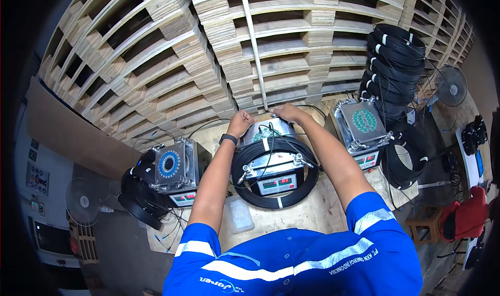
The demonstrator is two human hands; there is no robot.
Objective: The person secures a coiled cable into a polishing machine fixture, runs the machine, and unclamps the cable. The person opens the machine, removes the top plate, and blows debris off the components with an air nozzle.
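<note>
A coil of black cable (pixel 240 175) with white ties leans over the middle bench machine. This machine (pixel 276 160) has a metal top plate, clamps at its corners and a red digital display. At the far left corner of the plate, my left hand (pixel 241 123) is closed, fingers pinched together; what they hold is too small to tell. Across from it, my right hand (pixel 286 112) curls its fingers at the far right corner, with any held part hidden. Thin cable ends with small connectors (pixel 266 129) lie on the plate between both hands.
Similar machines stand at the left (pixel 176 172) and right (pixel 361 127). Black cable coils (pixel 394 61) are stacked at the right, more (pixel 140 197) at the left. A clear plastic bag (pixel 240 215) lies on the wooden table. Pallets (pixel 291 48) rise behind; fans (pixel 451 86) stand aside.
</note>
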